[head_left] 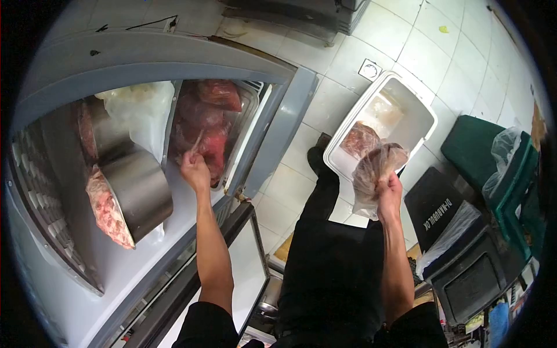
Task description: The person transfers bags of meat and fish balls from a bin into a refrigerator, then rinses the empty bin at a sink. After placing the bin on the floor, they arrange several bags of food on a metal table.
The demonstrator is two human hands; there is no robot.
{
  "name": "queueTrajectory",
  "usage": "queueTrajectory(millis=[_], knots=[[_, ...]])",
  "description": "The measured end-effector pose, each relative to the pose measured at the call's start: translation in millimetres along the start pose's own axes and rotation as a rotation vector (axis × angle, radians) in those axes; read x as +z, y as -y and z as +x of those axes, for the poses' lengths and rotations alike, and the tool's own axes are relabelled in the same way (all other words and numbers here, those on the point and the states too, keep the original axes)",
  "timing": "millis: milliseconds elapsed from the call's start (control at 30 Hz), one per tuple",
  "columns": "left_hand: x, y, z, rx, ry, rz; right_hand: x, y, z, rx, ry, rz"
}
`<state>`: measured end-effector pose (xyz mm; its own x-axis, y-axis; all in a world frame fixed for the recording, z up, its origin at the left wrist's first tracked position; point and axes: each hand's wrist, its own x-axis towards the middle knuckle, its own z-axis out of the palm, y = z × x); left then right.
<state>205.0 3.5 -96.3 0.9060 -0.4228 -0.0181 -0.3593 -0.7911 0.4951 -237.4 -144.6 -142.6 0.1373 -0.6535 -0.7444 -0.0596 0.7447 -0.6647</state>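
My left hand (196, 171) reaches into the open fridge, its fingers pinched on the gathered plastic neck of a bag of red meat (216, 149). That bag lies in a metal tray (248, 101) with other bagged red meat (220, 94). My right hand (390, 194) is closed round the top of a clear plastic bag of brownish meat (380, 168), held up over the near edge of a white bin (426, 119). Inside the bin lie another bag of meat (361, 139) and a pale, frosty package (386, 107).
On the fridge shelf, a steel pot (142, 194) filled with pinkish meat lies tipped beside a whitish plastic bag (139, 104). The fridge door (232, 290) stands open near my left arm. Dark crates (470, 267) and green lids (481, 151) are at the right.
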Motion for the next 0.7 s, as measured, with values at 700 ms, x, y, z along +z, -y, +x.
queueTrajectory(millis=[700], knots=[[67.2,-53.9,69.3,0.522,0.553,0.152,93.4,18.9,-56.7,-0.038,0.434,-0.039]])
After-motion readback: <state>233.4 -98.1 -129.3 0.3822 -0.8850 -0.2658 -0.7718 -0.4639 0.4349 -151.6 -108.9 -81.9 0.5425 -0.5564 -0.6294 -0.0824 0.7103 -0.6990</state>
